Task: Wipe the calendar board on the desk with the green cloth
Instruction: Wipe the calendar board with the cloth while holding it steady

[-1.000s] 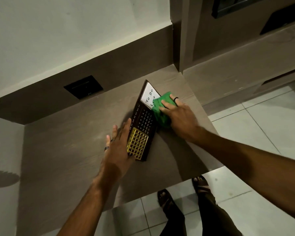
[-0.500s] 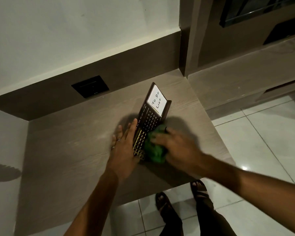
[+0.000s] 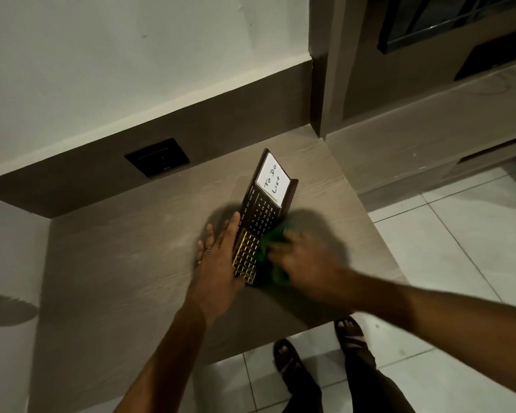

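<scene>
The calendar board (image 3: 261, 213) is a long dark brown panel lying on the wooden desk (image 3: 125, 263), with a white "To Do List" pad at its far end, printed dates in the middle and a gold grid at its near end. My left hand (image 3: 218, 260) rests flat with fingers spread against the board's left edge. My right hand (image 3: 304, 263), blurred by motion, presses the crumpled green cloth (image 3: 273, 248) onto the board's right side beside the gold grid. The cloth is partly hidden under my fingers.
A black wall socket plate (image 3: 157, 157) sits in the brown panel behind the desk. The desk's front edge (image 3: 251, 344) lies just behind my sandalled feet (image 3: 289, 362) on the tiled floor. A lower wooden ledge (image 3: 429, 120) runs to the right.
My right hand swept the green cloth from the white pad end down along the board to the near end by the gold grid. My left hand stayed against the board's left edge.
</scene>
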`<state>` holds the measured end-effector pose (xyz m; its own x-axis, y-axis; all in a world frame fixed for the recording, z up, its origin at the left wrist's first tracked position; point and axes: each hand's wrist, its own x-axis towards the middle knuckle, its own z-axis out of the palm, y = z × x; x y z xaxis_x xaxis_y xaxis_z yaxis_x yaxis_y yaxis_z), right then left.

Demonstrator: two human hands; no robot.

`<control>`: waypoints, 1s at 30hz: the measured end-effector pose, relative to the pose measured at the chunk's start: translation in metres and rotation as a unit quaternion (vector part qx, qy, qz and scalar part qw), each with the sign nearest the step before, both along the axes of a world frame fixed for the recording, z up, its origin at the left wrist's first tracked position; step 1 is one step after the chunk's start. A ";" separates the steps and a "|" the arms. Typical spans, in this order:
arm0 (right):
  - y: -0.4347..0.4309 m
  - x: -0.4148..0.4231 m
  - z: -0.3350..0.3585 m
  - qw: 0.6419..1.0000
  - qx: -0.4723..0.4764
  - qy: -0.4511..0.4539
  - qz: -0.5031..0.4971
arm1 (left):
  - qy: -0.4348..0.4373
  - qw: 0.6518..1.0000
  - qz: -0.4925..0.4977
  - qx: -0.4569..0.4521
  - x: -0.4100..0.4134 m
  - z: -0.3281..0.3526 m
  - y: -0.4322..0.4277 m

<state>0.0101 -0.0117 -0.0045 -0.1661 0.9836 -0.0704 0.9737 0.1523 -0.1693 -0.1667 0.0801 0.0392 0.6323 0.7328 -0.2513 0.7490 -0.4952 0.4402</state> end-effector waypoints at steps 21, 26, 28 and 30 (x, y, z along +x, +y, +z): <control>0.005 0.012 0.032 0.949 0.151 0.256 -0.103 | -0.105 0.986 0.129 -0.020 -0.010 -0.010 -0.013; 0.007 0.023 0.001 0.981 0.107 0.161 -0.001 | -0.103 0.987 0.125 0.011 -0.012 -0.014 -0.017; 0.015 0.044 -0.005 0.981 0.096 0.154 -0.073 | -0.103 0.986 0.132 0.007 -0.011 -0.014 -0.018; 0.030 0.066 -0.007 0.971 0.060 0.135 -0.190 | -0.098 0.986 0.136 0.002 -0.011 -0.015 -0.018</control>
